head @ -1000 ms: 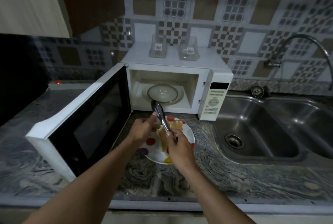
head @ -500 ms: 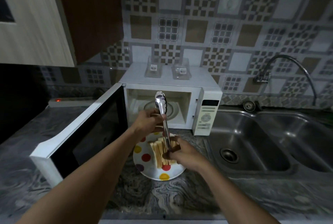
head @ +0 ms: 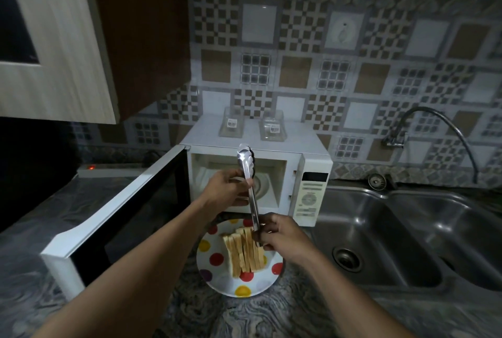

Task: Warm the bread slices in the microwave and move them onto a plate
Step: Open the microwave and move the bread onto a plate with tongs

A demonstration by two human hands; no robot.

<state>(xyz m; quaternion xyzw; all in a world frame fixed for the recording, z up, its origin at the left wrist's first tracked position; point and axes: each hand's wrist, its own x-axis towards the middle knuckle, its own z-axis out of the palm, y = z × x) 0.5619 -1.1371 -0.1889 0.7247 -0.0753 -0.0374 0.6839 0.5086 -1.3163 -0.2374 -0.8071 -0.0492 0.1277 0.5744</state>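
Bread slices — pale, stacked on edge, apparently untoasted — sit on our spotted plate upon the counter; left hand and right hand both clasp metal tongs.

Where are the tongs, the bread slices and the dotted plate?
tongs (head: 251,196), head view, middle of the metal arms.
bread slices (head: 244,253), head view, centre of the stack.
dotted plate (head: 217,278), head view, bare left part.

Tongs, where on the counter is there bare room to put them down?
Bare counter lies in front of the plate, and between plate and sink. It is crowded right before the microwave: the plate and bread fill it, with the open door over the left.
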